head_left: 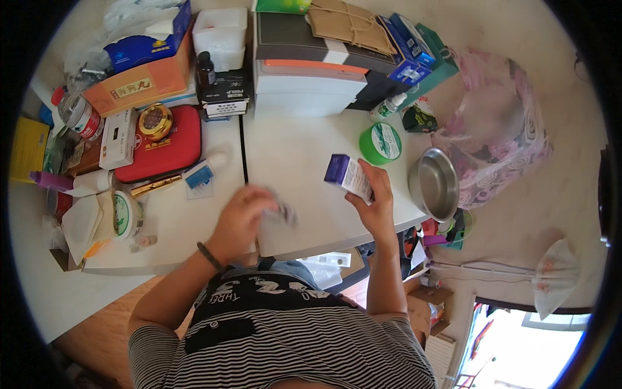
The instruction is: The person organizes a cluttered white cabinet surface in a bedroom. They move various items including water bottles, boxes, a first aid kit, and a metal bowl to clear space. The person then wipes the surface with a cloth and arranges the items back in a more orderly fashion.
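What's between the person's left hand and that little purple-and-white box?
In the head view, a small greyish item at the left hand, too blurred to identify, then white tabletop, up to the purple-and-white box in the right hand.

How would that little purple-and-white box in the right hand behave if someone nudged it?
The box looks like thin card, so it is probably stiff but easily dented. The right hand alone holds it, so it may be light, though its contents are hidden. Flat faces suggest sliding, not rolling.
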Tool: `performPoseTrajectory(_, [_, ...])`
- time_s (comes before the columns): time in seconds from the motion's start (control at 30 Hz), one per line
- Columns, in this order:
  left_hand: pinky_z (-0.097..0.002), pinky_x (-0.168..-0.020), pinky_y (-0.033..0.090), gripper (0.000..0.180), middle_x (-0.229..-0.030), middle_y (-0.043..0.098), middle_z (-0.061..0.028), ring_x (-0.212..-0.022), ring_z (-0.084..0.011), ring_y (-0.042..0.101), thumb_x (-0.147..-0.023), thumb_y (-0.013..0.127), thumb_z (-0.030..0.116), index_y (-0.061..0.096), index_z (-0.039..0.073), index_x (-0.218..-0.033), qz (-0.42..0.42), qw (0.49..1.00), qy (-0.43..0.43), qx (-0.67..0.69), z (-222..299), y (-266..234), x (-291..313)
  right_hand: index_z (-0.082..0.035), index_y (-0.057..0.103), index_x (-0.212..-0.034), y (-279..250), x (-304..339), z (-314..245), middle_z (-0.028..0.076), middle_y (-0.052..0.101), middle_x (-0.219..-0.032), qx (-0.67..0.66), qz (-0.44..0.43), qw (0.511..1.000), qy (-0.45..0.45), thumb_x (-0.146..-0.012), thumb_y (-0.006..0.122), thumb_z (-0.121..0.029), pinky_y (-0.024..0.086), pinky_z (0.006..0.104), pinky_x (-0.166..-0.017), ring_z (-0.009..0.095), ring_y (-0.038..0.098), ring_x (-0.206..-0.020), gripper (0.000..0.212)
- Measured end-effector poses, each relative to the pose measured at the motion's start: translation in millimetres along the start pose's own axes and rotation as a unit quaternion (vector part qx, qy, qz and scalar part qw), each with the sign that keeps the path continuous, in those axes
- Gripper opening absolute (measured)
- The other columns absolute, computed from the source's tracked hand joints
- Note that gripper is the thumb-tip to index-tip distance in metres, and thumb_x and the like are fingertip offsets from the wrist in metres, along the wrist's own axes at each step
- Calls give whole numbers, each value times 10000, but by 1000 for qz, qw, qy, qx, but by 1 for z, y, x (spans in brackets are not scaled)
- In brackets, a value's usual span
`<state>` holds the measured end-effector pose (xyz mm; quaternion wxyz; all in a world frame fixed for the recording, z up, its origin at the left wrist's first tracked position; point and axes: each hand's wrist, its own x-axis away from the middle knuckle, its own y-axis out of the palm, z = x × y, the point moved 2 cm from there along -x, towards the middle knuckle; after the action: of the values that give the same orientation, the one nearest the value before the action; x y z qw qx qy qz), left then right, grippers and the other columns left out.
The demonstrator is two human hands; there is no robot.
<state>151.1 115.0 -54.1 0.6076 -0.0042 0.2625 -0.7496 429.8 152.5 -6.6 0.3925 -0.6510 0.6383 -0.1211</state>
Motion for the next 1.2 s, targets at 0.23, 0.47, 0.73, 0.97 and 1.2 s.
performPoseTrajectory(0.23, [-402, -922, 468, 212, -1199, 602, -141, -1134, -353, 534, -787, 670, 5, 630, 50, -990, 114, 963, 29, -242, -56, 14, -108, -77, 552, -1324, 18, -23, -4, 138, 549, -1144, -36, 49, 998, -20, -650, 779, 77, 495, 336, -825, 265, 572, -1014, 727])
performPoseTrajectory(0.47, [-412, -973, 425, 307, -1117, 637, -119, -1114, -330, 508, -783, 685, 45, 642, 107, -1081, -78, 991, -7, -109, -39, 39, -60, -80, 540, -1334, 8, -7, 19, 121, 560, -1150, -17, 58, 998, -4, -639, 777, 83, 467, 334, -883, 252, 569, -1040, 753])
performPoseTrajectory(0.73, [-447, -976, 409, 548, -1160, 563, -61, -1155, -328, 472, -735, 748, 186, 599, 186, -1262, -200, 961, 109, -155, 20, 54, 16, -89, 553, -1324, 10, -2, 17, 124, 554, -1141, -39, 37, 998, 31, -650, 773, 79, 487, 338, -858, 260, 574, -1027, 729])
performPoseTrajectory(0.97, [-351, -796, 507, 334, -966, 607, -71, -948, -268, 574, -753, 626, 32, 650, 80, -1082, -186, 971, 122, -91, 11, 20, 57, -96, 572, -1297, 35, -8, 14, 138, 564, -1079, -37, -4, 999, 20, -634, 792, 40, 487, 372, -825, 304, 572, -986, 711])
performPoseTrajectory(1.2, [-275, -735, 505, 303, -1033, 660, -61, -843, -139, 603, -881, 626, 30, 588, 37, -1181, 78, 811, -308, 490, -3, -48, 49, -113, 569, -1301, 84, -23, -5, 131, 581, -1048, 109, -68, 987, -95, -642, 815, -75, 391, 494, -972, 331, 550, -1057, 705])
